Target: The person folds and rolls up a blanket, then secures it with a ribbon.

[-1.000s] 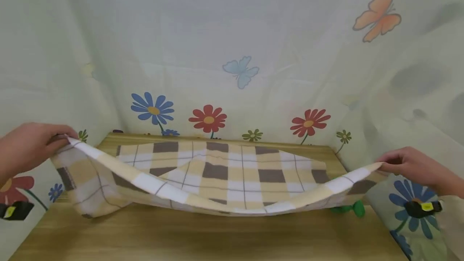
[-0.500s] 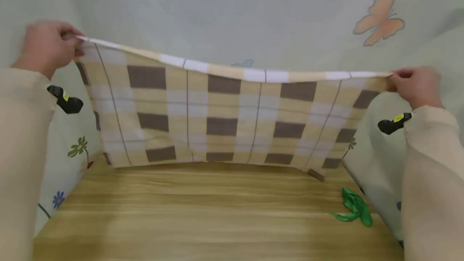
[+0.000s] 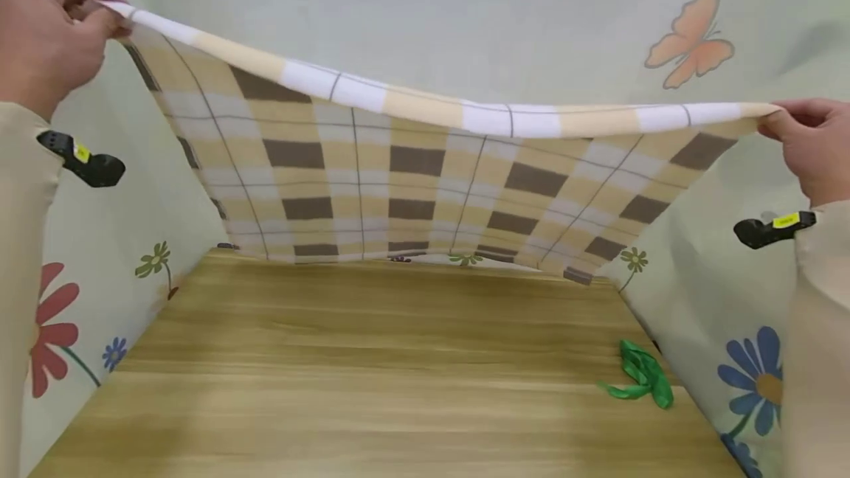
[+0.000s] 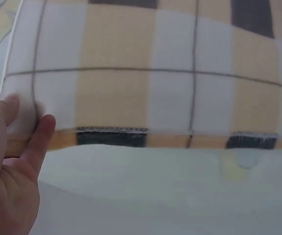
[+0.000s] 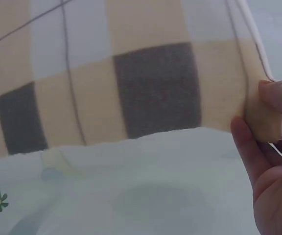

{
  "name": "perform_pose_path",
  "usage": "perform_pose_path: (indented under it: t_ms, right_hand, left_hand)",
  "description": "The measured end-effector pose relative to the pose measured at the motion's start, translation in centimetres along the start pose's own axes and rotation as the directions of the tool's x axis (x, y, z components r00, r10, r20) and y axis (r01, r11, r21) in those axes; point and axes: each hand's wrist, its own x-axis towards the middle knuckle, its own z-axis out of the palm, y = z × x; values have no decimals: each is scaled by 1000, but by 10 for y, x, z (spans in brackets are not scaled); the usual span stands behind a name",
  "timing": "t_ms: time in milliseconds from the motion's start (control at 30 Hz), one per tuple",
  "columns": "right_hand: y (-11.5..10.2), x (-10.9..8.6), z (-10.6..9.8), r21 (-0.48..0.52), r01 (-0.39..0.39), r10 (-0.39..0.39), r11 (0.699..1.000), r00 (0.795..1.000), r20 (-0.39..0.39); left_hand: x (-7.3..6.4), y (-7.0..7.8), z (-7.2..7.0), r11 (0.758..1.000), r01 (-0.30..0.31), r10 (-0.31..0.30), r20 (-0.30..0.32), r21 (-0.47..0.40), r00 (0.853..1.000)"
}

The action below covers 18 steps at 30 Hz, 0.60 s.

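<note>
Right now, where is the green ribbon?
In the head view, the ribbon lies on the table near its right edge, lower in frame than the cloth.

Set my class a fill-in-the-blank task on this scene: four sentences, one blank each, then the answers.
Of the left hand and right hand gripping the checked cloth, the ____ one shows higher in the head view.
The ribbon on the table is coloured ____.
Of the table's left and right edges, the ribbon lies nearer the ____ one.
The head view's butterfly is coloured ____.

Missing words: left; green; right; orange.
</note>
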Motion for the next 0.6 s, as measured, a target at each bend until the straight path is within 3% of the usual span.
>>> perform_pose_path:
  t_ms: [100, 233, 300, 400, 467, 600]
  right_hand:
    - [23, -15, 1, -118, 57, -53, 991, 998, 39]
    - [46, -38, 8, -214, 184, -169, 959, 982, 84]
    - [57, -49, 10, -192, 244, -228, 950, 968, 104]
    - [82, -57, 11, -129, 313, -295, 941, 945, 141]
    - [116, -52, 12, -103, 368, -351, 924, 924, 154]
    - [188, -47, 10, -156, 458, -433, 875, 885, 168]
  left_hand:
    - [-23, -14, 7, 996, -27, 25, 21, 88, 999]
    - [-46, -46, 3, 998, -60, 60, -4, 22, 998]
    - [-59, -58, -2, 998, -57, 56, -19, -20, 998]
    - [-81, -72, -7, 992, -100, 95, -57, -82, 994]
    - [-97, -82, -8, 983, -148, 140, -83, -104, 987]
    - [-133, -103, -7, 964, -203, 187, -105, -174, 977]
